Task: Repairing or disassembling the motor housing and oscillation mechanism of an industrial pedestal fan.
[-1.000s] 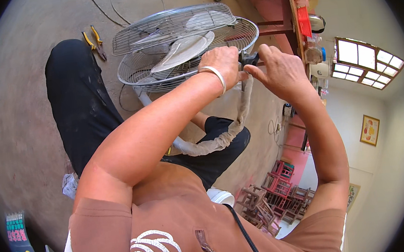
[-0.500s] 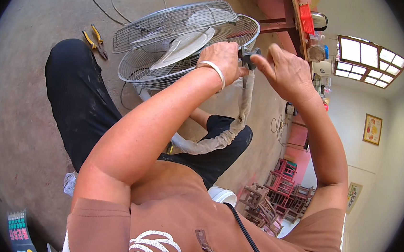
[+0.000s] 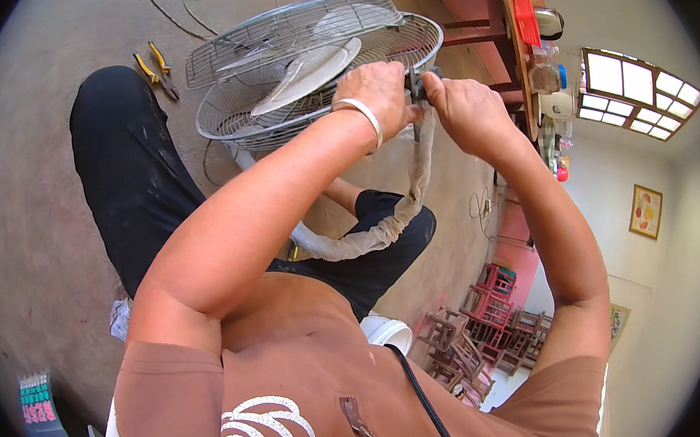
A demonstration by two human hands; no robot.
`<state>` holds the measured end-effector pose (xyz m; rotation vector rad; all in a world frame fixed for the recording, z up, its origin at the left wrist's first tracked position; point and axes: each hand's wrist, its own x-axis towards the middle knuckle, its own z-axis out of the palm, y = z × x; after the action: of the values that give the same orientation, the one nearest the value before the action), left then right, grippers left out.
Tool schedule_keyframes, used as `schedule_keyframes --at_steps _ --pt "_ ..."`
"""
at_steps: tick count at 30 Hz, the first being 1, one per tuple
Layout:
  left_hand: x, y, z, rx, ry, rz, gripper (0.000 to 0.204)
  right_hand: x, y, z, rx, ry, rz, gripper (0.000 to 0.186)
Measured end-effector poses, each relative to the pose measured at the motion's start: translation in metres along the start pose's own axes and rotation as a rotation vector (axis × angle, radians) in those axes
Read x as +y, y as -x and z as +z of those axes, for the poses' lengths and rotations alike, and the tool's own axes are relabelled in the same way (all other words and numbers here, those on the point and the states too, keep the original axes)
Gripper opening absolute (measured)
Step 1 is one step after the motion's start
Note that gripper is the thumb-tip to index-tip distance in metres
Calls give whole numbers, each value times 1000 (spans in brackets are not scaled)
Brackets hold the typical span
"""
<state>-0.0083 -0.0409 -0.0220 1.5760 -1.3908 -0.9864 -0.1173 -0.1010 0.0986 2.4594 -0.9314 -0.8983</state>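
A fan with a metal wire cage (image 3: 217, 123) stands on the floor in front of me, its front grille (image 3: 228, 61) leaning apart from the back cage. Light-coloured blades show between the two. From the fan's side curves a tube wrapped in grubby plastic (image 3: 384, 230), passing over my leg. My left hand (image 3: 374, 96) is closed around the tube's upper end, beside the cage rim; the exact grip is partly hidden. My right hand (image 3: 470, 112) pinches a dark knob (image 3: 420, 84) at that end, thumb against it, its other fingers curled out of sight.
Yellow-handled pliers (image 3: 155, 69) lie on the floor at the far left, near my bent knee. A white bucket (image 3: 387, 332) stands at my right side. Small wooden stools (image 3: 487, 310) are piled farther right. A wooden table (image 3: 516, 54) with containers is beyond my right hand.
My right hand has rotated at the knob, its raised knuckles tipping down and toward the left hand. The left hand keeps its hold. The whole view has shifted slightly.
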Motion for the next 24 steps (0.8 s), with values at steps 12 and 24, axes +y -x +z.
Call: schedule_keyframes --at_steps 12,24 --pt "0 0 -3 -30 16 11 48 5 5 -9 -28 -482 281 69" --pt "3 -1 -6 -38 -2 13 54 13 -5 11 -59 -252 -13 68"
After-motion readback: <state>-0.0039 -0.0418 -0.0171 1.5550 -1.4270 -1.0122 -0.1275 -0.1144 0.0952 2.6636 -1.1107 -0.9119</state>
